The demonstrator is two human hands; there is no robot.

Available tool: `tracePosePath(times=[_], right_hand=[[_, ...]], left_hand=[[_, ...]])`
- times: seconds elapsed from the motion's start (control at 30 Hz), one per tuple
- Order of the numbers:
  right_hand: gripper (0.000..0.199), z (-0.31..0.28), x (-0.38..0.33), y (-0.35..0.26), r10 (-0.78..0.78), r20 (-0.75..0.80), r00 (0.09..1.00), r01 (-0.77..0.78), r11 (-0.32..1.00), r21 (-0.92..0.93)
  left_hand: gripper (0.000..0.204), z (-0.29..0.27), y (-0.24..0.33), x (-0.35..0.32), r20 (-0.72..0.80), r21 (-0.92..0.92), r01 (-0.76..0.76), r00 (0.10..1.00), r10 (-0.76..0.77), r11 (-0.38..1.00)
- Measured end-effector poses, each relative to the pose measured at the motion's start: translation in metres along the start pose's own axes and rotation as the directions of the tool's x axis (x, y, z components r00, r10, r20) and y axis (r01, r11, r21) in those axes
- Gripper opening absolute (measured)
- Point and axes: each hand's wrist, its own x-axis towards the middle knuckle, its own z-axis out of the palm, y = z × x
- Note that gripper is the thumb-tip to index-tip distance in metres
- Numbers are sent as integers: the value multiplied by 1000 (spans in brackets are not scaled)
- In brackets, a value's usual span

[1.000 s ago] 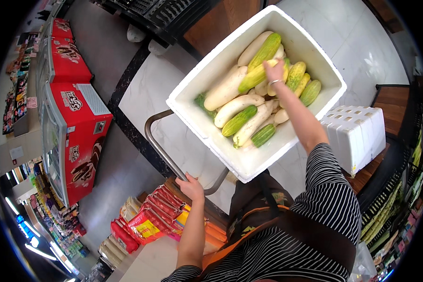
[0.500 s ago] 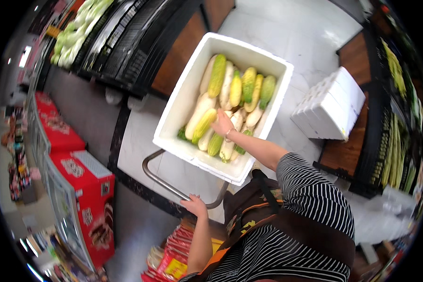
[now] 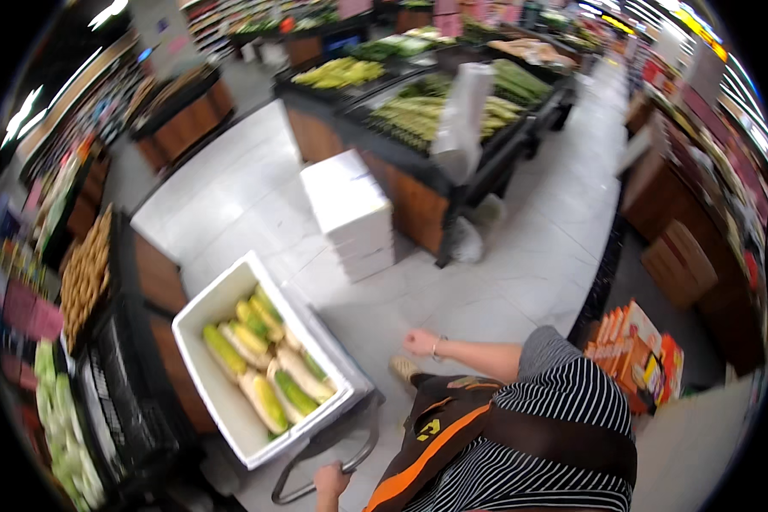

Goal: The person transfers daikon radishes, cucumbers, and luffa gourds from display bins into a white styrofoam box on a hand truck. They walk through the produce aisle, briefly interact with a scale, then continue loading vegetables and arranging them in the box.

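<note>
My left hand (image 3: 331, 480) is wrapped round the curved metal handle (image 3: 373, 439) of a trolley. On the trolley, ahead and to the left, stands a white foam box (image 3: 198, 341). Inside it lie long yellow-green cucumber-like vegetables (image 3: 222, 352) and pale, radish-like ones (image 3: 299, 372). My right hand (image 3: 419, 342) is away from the box, over the floor near my shoe. Its fingers look loosely curled, and nothing shows in them. A band circles the right wrist.
Stacked white foam boxes (image 3: 350, 218) stand on the tiled floor beside a wood-sided vegetable stand (image 3: 410, 200). Left of the trolley runs another display with black trays (image 3: 132, 401). Orange packages (image 3: 627, 354) and a cardboard carton (image 3: 678, 264) are at the right.
My right hand has come out of the box and moved aside. The view has swung right, so box and trolley now appear lower left. My left hand stays on the handle.
</note>
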Motion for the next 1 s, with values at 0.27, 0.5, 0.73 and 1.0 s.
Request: tracePosePath(times=[0.27,0.5,0.73,1.0], right_hand=[[14,-22,-158,299,669,-108,735,-667,742,60],[14,-61,-275,422,443,215,871,-238,760,-605],[20,-147,-298,461,726,168,667,-471,236,850],[14,-253,-299,550,742,-54,668,-254,295,921]], left_hand=[[52,49,-12,38,17,37,9,1000,-9,999],[54,40,65,49,3,-104,141,990,-141,985],[57,33,181,81,-115,-172,114,984,-135,978],[34,-33,399,112,-74,-372,141,981,-180,918]])
